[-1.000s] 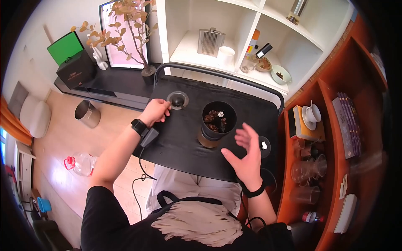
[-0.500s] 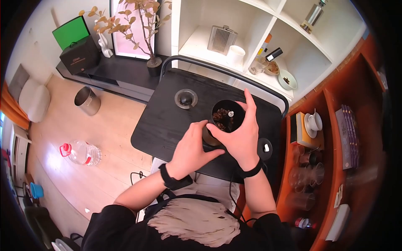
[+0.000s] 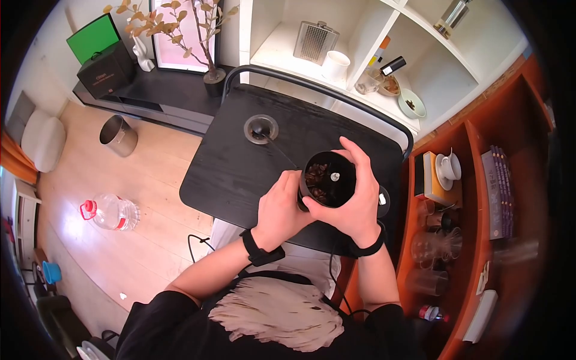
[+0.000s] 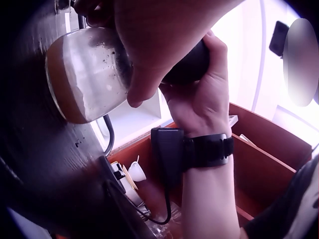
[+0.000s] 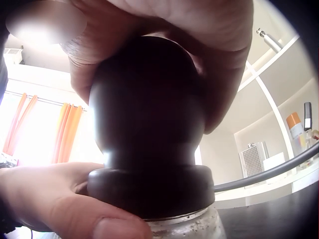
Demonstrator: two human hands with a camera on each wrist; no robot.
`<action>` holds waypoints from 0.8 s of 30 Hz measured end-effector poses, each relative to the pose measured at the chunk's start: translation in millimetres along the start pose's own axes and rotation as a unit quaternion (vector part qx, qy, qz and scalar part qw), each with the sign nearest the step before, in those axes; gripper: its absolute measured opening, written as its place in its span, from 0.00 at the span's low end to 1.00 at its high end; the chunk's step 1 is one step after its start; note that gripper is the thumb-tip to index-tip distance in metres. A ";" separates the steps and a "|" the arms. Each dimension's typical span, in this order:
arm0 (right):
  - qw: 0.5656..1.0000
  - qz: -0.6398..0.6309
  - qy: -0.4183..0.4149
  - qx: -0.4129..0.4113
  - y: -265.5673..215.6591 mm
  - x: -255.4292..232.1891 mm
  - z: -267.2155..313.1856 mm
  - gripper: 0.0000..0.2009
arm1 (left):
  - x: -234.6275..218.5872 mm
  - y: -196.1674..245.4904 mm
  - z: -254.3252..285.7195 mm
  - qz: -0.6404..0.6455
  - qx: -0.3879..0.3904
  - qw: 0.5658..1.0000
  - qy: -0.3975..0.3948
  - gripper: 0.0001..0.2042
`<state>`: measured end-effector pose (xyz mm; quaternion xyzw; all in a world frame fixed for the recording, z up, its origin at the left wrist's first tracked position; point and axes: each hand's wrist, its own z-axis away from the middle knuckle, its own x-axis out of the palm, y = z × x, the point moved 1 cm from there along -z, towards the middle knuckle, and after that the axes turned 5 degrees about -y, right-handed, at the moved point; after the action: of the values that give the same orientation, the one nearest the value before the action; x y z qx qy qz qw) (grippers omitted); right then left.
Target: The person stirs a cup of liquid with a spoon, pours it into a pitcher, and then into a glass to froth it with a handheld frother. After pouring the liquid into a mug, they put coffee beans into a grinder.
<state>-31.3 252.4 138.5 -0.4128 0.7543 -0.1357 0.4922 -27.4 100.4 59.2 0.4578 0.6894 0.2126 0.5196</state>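
Observation:
Both hands are round a coffee grinder, whose black hopper (image 3: 344, 191) faces up with coffee beans (image 3: 317, 177) and a small metal shaft end inside. My right hand (image 3: 358, 195) grips the hopper, thumb on the near side and fingers over the far side. Lower down, my left hand (image 3: 279, 207) holds the grinder near its collar (image 5: 149, 191). The left wrist view shows its glass jar (image 4: 94, 74) below, brown at the base, close over the black table. A round clear-rimmed dish (image 3: 276, 130) lies farther back with a dark round piece in it; a thin dark rod runs toward the grinder.
The black table (image 3: 222, 180) has a raised rail (image 3: 324, 86) along its back. A small dark disc (image 3: 383, 207) with a white patch lies right of the grinder. Shelves with cups and glassware (image 3: 429, 246) stand at the right. A cable (image 3: 333, 276) hangs by the right forearm.
My left hand has left the dish and come right to the grinder's lower part. The right hand, earlier spread beside the grinder, now grips its hopper. The thin rod by the dish has become visible.

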 end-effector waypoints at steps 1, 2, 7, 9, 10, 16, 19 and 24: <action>1.000 -0.004 -0.002 -0.011 0.4 -0.7 -1.5 0.50 | 1.2 -0.6 -0.5 0.000 0.001 1.000 0.000 0.26; 1.000 -0.008 -0.004 -0.022 0.8 -1.3 -2.7 0.48 | 2.7 -1.7 -0.6 -0.003 0.002 1.000 0.005 0.26; 0.999 -0.013 -0.006 -0.041 8.1 -0.8 -2.7 0.45 | 4.2 -3.7 -0.7 -0.014 0.005 1.000 0.006 0.26; 0.999 -0.014 -0.008 -0.044 8.6 -1.0 -2.9 0.44 | 4.4 -3.9 -0.8 -0.007 0.007 1.000 0.007 0.27; 0.999 -0.016 -0.011 -0.048 8.9 -1.5 -3.4 0.43 | 5.3 -4.8 -0.5 -0.007 0.008 1.000 0.008 0.27; 0.998 -0.032 -0.038 -0.049 15.3 -4.4 -4.8 0.44 | 5.3 -6.7 0.6 -0.017 0.001 1.000 -0.002 0.30; 0.996 -0.073 -0.035 -0.034 13.3 0.5 -0.7 0.48 | 4.9 -9.4 2.0 -0.019 -0.001 1.000 0.003 0.32; 0.975 -0.216 0.050 -0.001 14.1 18.9 12.9 0.61 | -2.5 -9.2 0.6 -0.016 -0.002 0.999 -0.048 0.36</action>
<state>-30.6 249.6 111.8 -0.5588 0.6713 -0.2589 0.4125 -30.6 93.6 53.1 0.4553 0.6705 0.1829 0.5565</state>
